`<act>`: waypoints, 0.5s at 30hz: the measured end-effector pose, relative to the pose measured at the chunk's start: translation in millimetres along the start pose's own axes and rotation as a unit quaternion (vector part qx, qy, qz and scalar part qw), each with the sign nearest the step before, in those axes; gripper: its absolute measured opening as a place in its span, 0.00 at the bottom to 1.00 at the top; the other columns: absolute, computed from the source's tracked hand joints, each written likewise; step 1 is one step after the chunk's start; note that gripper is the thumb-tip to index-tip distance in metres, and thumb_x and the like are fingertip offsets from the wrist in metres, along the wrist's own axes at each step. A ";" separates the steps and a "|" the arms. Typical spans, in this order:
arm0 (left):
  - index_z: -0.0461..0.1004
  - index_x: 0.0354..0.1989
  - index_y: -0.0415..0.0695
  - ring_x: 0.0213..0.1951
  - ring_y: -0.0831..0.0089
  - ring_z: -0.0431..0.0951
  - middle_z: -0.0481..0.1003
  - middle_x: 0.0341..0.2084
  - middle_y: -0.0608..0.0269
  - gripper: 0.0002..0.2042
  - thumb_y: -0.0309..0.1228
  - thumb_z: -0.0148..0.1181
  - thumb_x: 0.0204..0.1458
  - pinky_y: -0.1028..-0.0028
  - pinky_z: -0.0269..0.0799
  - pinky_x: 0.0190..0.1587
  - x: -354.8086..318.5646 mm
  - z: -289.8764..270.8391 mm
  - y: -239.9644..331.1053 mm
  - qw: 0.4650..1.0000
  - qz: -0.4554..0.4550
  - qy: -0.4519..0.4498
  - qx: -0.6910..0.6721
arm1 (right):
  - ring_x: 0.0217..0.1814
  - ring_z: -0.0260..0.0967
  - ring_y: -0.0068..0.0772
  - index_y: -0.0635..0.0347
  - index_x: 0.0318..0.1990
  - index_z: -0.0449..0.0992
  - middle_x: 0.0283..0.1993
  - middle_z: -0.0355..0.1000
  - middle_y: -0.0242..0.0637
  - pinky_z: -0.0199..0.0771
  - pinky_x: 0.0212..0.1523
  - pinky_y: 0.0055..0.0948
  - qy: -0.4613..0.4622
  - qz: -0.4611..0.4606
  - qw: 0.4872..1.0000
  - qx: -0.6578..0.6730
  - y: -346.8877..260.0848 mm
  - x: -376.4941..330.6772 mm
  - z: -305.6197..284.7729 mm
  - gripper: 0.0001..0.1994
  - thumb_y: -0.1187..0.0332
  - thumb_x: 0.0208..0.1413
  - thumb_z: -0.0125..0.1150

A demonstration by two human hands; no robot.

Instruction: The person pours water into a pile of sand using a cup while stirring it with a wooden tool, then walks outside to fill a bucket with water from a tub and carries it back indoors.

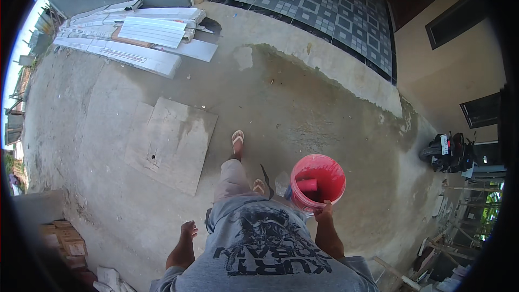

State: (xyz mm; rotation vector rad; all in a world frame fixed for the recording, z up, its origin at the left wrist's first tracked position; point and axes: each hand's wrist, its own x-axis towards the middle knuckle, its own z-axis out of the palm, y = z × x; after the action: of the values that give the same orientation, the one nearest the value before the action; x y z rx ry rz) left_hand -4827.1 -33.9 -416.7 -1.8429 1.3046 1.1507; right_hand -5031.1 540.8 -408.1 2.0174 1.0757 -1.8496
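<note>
Red bucket [334, 172] hangs above the concrete floor [367, 184], the right hand [324, 212] closed at its near rim, on lip or handle, can't tell. Pink cylinder [307, 185] inside; a one-sided hold could let the bucket twist and tip it out. Left hand [189, 229] well apart, half open, seemingly empty. Forward sandal [238, 138] near the slab's [181, 135] right edge: possible trip. Dark, wet-looking patch [303, 103] ahead may cause a slip.

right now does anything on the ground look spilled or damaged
Yes, two things. The flat slab, left of the front foot, has a small dark hole, as if chipped through. Beyond the bucket lies a dark, wet-looking patch, as though something spilled.
</note>
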 end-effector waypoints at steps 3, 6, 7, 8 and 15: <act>0.68 0.38 0.45 0.27 0.70 0.71 0.69 0.30 0.65 0.12 0.37 0.48 0.49 0.68 0.65 0.27 -4.9 1.8 77.5 1.000 -0.017 -0.011 0.017 | 0.29 0.60 0.31 0.56 0.39 0.64 0.29 0.61 0.35 0.66 0.37 0.30 0.055 -0.018 0.998 -0.016 -21.2 -24.9 74.7 0.21 0.57 0.37 0.58; 0.69 0.38 0.44 0.27 0.69 0.73 0.70 0.29 0.63 0.13 0.38 0.47 0.49 0.68 0.66 0.24 17.9 19.0 187.7 0.999 0.029 -0.023 0.040 | 0.30 0.60 0.29 0.55 0.37 0.64 0.29 0.62 0.33 0.64 0.38 0.32 0.067 -0.013 0.998 -0.013 -39.0 -42.9 136.4 0.20 0.56 0.36 0.57; 0.70 0.35 0.43 0.27 0.69 0.74 0.71 0.27 0.61 0.13 0.39 0.47 0.49 0.70 0.65 0.20 22.5 32.2 236.6 0.995 0.065 -0.024 0.076 | 0.29 0.60 0.29 0.55 0.37 0.64 0.27 0.62 0.33 0.63 0.36 0.32 0.078 -0.020 0.997 -0.020 -52.9 -49.2 165.0 0.19 0.56 0.37 0.57; 0.69 0.40 0.44 0.28 0.70 0.73 0.70 0.29 0.63 0.14 0.39 0.49 0.49 0.70 0.65 0.23 17.8 46.6 294.9 0.986 0.129 -0.066 0.078 | 0.17 0.53 0.25 0.52 0.33 0.63 0.22 0.60 0.32 0.55 0.17 0.24 -0.008 -0.032 0.999 0.009 -65.6 -37.9 176.2 0.16 0.58 0.37 0.57; 0.69 0.43 0.39 0.44 0.70 0.72 0.74 0.38 0.55 0.17 0.36 0.54 0.48 0.74 0.66 0.45 -91.7 138.4 662.2 0.834 0.524 -0.095 0.147 | 0.11 0.44 0.23 0.50 0.27 0.60 0.15 0.51 0.28 0.48 0.12 0.22 0.083 0.025 0.993 0.079 -131.1 -45.5 315.4 0.12 0.58 0.41 0.55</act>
State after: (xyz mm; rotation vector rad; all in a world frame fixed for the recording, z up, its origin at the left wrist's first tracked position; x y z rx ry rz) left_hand -5505.7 -102.9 -389.2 -0.6703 2.2957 1.4538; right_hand -5356.9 430.8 -386.2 2.3002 0.9339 -1.8210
